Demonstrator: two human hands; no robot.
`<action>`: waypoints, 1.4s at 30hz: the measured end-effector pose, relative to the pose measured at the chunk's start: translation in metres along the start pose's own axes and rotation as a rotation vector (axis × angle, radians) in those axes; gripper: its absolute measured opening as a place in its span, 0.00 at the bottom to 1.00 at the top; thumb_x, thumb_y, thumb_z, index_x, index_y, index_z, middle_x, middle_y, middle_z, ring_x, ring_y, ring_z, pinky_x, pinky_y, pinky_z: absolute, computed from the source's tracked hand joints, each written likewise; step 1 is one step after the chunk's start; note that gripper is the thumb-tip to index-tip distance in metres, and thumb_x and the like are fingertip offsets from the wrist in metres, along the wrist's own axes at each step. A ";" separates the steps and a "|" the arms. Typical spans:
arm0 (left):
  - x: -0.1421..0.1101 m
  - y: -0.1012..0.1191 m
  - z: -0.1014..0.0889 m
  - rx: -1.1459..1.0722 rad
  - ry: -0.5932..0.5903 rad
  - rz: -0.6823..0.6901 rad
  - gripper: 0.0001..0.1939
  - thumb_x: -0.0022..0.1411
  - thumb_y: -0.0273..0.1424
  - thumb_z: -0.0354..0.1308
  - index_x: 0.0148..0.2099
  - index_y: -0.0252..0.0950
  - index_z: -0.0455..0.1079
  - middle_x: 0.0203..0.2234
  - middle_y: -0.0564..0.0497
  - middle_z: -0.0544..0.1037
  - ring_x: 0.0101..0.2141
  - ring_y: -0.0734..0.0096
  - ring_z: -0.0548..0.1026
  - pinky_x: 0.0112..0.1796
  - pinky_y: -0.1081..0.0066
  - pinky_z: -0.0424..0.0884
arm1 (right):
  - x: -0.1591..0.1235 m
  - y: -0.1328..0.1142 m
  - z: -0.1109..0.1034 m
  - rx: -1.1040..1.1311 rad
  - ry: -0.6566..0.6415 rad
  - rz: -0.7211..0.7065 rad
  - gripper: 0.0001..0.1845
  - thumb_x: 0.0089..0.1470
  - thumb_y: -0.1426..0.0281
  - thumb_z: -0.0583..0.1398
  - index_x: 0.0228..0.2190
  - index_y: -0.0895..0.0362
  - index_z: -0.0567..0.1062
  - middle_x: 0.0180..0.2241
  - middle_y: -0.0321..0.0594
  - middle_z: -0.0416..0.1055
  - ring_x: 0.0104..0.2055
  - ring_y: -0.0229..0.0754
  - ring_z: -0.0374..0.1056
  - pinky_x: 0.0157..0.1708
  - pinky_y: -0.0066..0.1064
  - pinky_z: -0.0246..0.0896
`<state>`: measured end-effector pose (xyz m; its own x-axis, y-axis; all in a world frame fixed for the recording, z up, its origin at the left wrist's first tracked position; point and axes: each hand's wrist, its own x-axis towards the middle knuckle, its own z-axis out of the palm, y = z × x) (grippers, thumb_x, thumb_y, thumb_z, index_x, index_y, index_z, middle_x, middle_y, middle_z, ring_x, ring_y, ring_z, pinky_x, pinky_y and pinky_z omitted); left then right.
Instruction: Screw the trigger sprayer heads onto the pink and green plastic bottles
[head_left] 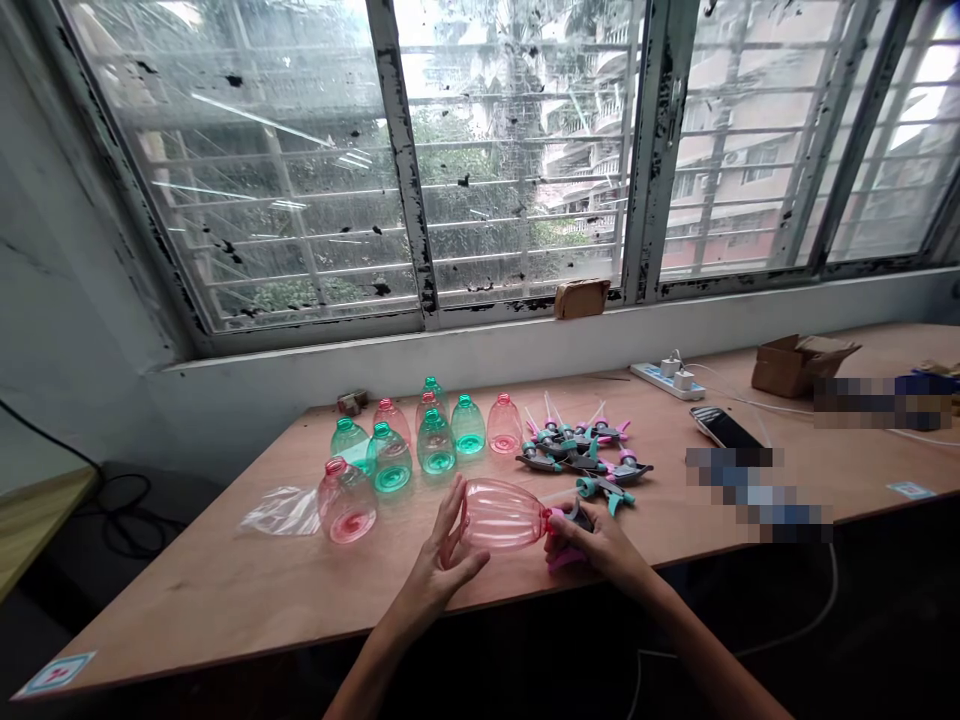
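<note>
A clear pink bottle [502, 515] lies sideways in the air between my hands above the table's front part, base to the left and neck to the right. My left hand [444, 560] cups its base, with the fingers behind and the thumb at the lower front. At the neck, my right hand [596, 545] is closed round a trigger spray head [574, 518] with a dark grey body and pink parts. Whether its collar is threaded on is hidden by the fingers. Behind that hand lies a pile of trigger spray heads [574, 445] in grey, teal and pink, with thin tubes.
Several green bottles [437, 445] and pink bottles [347, 505] stand upright at back left, beside a clear plastic bag [281, 512]. A phone [727, 433], a power strip [667, 380] and an open cardboard box [799, 365] are to the right. Windows line the back wall.
</note>
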<state>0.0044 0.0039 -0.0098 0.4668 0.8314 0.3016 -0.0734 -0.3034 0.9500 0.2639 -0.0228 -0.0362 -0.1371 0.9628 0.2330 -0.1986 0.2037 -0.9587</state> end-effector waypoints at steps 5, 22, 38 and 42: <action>-0.002 0.000 0.001 -0.026 -0.018 -0.068 0.46 0.59 0.41 0.65 0.72 0.49 0.43 0.68 0.43 0.57 0.66 0.48 0.57 0.64 0.49 0.52 | -0.001 0.000 0.001 -0.002 -0.003 -0.008 0.18 0.55 0.56 0.66 0.34 0.59 0.73 0.23 0.38 0.77 0.26 0.42 0.75 0.29 0.34 0.75; 0.009 -0.010 0.003 -0.033 0.203 -0.117 0.34 0.59 0.51 0.61 0.59 0.34 0.63 0.53 0.37 0.72 0.47 0.50 0.77 0.45 0.58 0.74 | -0.001 -0.012 0.002 -0.197 0.004 -0.066 0.20 0.54 0.58 0.67 0.41 0.60 0.73 0.27 0.41 0.79 0.29 0.43 0.76 0.32 0.33 0.72; 0.009 -0.016 -0.001 -0.046 0.130 -0.114 0.48 0.52 0.56 0.64 0.67 0.38 0.55 0.62 0.37 0.65 0.61 0.43 0.63 0.59 0.52 0.63 | -0.002 -0.007 0.001 -0.098 0.003 -0.032 0.21 0.54 0.56 0.67 0.39 0.60 0.74 0.27 0.40 0.78 0.27 0.43 0.77 0.30 0.35 0.74; 0.008 -0.011 0.000 -0.006 0.119 -0.143 0.39 0.57 0.50 0.63 0.65 0.37 0.62 0.55 0.38 0.72 0.56 0.44 0.70 0.56 0.51 0.66 | -0.002 -0.008 -0.001 -0.094 -0.031 0.015 0.21 0.53 0.55 0.66 0.38 0.60 0.74 0.26 0.41 0.79 0.26 0.45 0.77 0.29 0.35 0.75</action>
<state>0.0086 0.0140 -0.0177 0.3654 0.9151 0.1703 -0.0188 -0.1757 0.9843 0.2665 -0.0268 -0.0289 -0.1696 0.9602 0.2219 -0.1050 0.2062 -0.9729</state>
